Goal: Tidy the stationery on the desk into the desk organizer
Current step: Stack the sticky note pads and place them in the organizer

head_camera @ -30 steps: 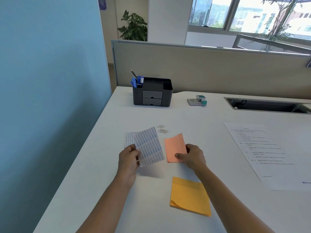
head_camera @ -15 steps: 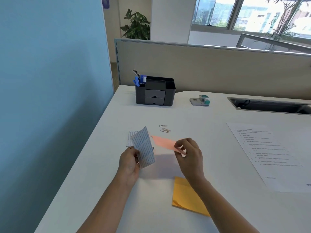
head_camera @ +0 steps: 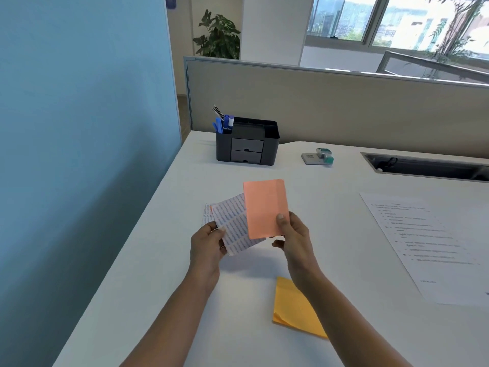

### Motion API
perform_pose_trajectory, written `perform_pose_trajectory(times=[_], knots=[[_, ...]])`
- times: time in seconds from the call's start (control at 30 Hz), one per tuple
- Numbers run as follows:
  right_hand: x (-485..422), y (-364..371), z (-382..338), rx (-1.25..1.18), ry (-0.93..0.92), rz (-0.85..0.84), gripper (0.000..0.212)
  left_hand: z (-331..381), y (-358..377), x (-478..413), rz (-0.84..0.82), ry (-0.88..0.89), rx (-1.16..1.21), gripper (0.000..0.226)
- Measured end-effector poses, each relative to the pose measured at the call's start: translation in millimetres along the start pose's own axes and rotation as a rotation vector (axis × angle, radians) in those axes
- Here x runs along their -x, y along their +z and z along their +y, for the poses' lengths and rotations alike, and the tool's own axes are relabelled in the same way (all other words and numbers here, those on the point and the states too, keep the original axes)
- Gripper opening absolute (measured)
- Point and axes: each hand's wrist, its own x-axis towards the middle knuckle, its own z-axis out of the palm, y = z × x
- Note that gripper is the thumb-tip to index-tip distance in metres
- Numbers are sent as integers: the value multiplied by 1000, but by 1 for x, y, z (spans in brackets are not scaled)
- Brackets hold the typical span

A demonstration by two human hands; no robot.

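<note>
The person is at the gathering step: both hands hold loose paper items raised above the white desk (head_camera: 164,260), with nothing carried to the organizer yet. The right hand (head_camera: 296,234) pinches the lower edge of a thin salmon-pink rectangular sticky-note pad (head_camera: 263,207) between thumb and fingers, holding it upright with its matte face toward the camera. The left hand (head_camera: 207,241) pinches a fanned pair of white sheets printed with rows of small blue text (head_camera: 232,223), which look glossy and flexible, like label sheets; the pink pad overlaps their right edge.

Below the right forearm, a thicker square orange-yellow sticky-note pad (head_camera: 296,311) lies flat on the desk, one corner sheet curled. Well beyond the hands stands the dark grey plastic desk organizer (head_camera: 247,141), boxy with two small drawers and open top compartments, blue pens standing in its left one. A small grey and teal object (head_camera: 318,157) sits to the right of it, too small to identify. A printed white sheet (head_camera: 423,242) lies flat to the right of the hands.

The next move likely calls for squaring the pink pad against the sheets into one hand, then reaching forward to an open compartment. Thin sheets may slip or bend if pinched loosely.
</note>
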Motion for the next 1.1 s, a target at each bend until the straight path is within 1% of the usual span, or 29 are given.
perform_pose_trajectory(times=[0.1,0.17,0.2,0.27,0.33,0.4,0.5,0.57,0.63,0.73,0.87,0.93,1.0,1.03,1.1], knots=[[2,4,-1,-58,63,-25,20,4,3,1,-5,-35,74,33],[4,5,-3,-136,130,-55,21,8,2,1,-7,-124,234,29],[5,6,-3,-164,157,-72,21,8,0,-1,-30,-166,313,27],[7,8,-2,-180,177,-108,21,8,-4,-4,-124,-214,443,39],[9,10,0,-129,158,-137,21,7,-6,-5,-212,-191,550,51],[10,12,2,-70,131,-154,21,7,-6,-2,-275,-118,628,52],[10,14,2,-48,134,-169,22,10,-5,5,-298,-50,689,61],[10,14,1,-56,184,-192,22,11,-6,6,-236,-46,704,70],[11,13,1,-80,269,-244,20,12,-7,3,-181,-52,711,74],[14,16,5,-122,400,-330,15,13,-8,0,-116,-41,751,70],[18,20,8,-245,509,-401,16,13,-8,0,-137,14,800,66],[18,21,7,-318,514,-409,16,14,-10,1,-173,13,762,59],[14,21,6,-356,480,-387,15,14,-11,1,-218,-6,703,50],[11,19,5,-364,456,-375,15,14,-13,1,-231,-15,669,49],[5,15,3,-362,409,-370,17,16,-14,0,-238,-36,577,54]])
